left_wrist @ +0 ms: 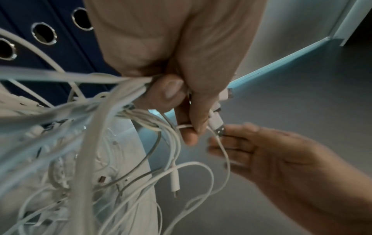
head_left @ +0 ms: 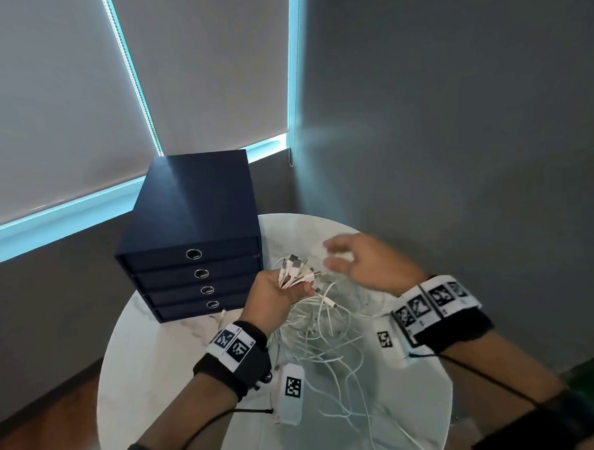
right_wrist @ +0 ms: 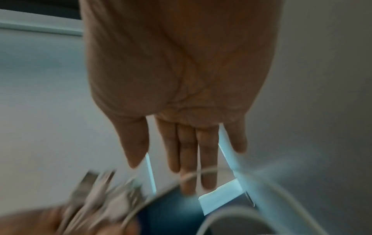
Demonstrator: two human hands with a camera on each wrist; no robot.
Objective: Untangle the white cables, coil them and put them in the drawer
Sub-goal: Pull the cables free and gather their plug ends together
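A tangle of white cables (head_left: 323, 328) lies on the round white table (head_left: 152, 364) and hangs from my left hand (head_left: 279, 292), which grips a bundle of cable ends with plugs (head_left: 299, 268) sticking out beyond the fingers. In the left wrist view my left hand (left_wrist: 177, 89) is curled round the cable bundle (left_wrist: 112, 98). My right hand (head_left: 357, 263) hovers just right of the plugs, fingers straight and spread, holding nothing; the right wrist view shows its right hand (right_wrist: 187, 143) flat, with blurred plugs (right_wrist: 104, 190) below. The dark blue drawer unit (head_left: 194, 228) stands at the back left, all drawers closed.
The drawer unit has several drawers with round metal finger holes (head_left: 193, 254). Grey walls and window blinds close in behind the table. Loose cable loops (head_left: 355, 398) trail toward the table's front edge. The floor (head_left: 43, 432) shows at the lower left.
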